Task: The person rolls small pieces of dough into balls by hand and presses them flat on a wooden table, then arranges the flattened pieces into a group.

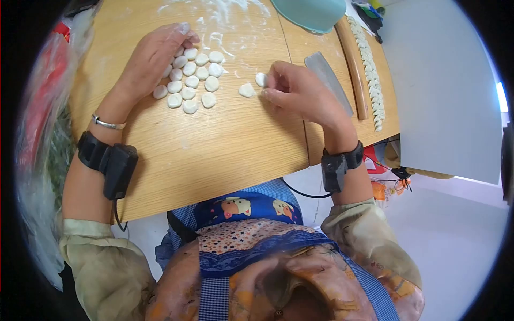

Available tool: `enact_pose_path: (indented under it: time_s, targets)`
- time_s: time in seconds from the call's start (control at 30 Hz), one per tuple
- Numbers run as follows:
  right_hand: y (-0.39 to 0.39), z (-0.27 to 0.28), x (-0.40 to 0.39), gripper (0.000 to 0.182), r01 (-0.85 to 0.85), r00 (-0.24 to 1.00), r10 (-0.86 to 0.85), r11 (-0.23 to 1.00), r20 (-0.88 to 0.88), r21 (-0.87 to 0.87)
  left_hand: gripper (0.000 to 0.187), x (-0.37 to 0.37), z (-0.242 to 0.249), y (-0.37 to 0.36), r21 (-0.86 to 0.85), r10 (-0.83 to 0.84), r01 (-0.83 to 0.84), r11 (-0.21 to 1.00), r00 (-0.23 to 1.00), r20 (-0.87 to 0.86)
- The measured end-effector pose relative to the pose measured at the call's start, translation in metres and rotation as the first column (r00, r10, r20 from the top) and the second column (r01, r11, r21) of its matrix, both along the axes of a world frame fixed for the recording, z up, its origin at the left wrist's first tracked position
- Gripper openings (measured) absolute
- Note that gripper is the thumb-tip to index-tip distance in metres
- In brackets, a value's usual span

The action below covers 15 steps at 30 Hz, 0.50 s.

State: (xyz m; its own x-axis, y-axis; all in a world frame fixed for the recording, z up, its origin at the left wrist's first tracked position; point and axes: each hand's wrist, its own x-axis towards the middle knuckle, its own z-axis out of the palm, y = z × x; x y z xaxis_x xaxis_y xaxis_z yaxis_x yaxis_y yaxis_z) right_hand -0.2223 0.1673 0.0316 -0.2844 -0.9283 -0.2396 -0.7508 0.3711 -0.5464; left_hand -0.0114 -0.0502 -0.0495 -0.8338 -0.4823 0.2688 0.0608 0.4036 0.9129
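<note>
Small round dough pieces lie clustered on the wooden table, lightly floured. Beside the cluster's upper left edge rests my left hand, palm side down, fingers loosely bent and white with flour at the tips; its open fingers partly cover the outermost pieces. To the right of the cluster, my right hand has its thumb and forefinger apart, the other fingers curled. A single dough piece sits right at its forefinger. Another flattened dough piece lies just left of the thumb tip.
A metal dough scraper lies right of my right hand. Past it are a wooden rolling pin and a long row of pinched dough. A teal bowl stands at the back. Flour dusts the wooden table; plastic wrapping hangs at left.
</note>
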Motion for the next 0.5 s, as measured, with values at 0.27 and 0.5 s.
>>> enact_pose_path:
  time_s: [0.27,0.5]
  targets:
    - [-0.010,-0.009,0.022,0.023,-0.072,0.997,0.073,0.987,-0.004,-0.141,0.046,0.001,0.004,0.002,-0.030,-0.018,0.018,0.999,1.000,-0.004]
    - [0.003,-0.017,0.027,0.021,-0.130,0.970,0.087,0.974,-0.228,-0.184,0.046,0.000,0.007,0.002,-0.064,0.006,-0.004,0.998,1.000,0.030]
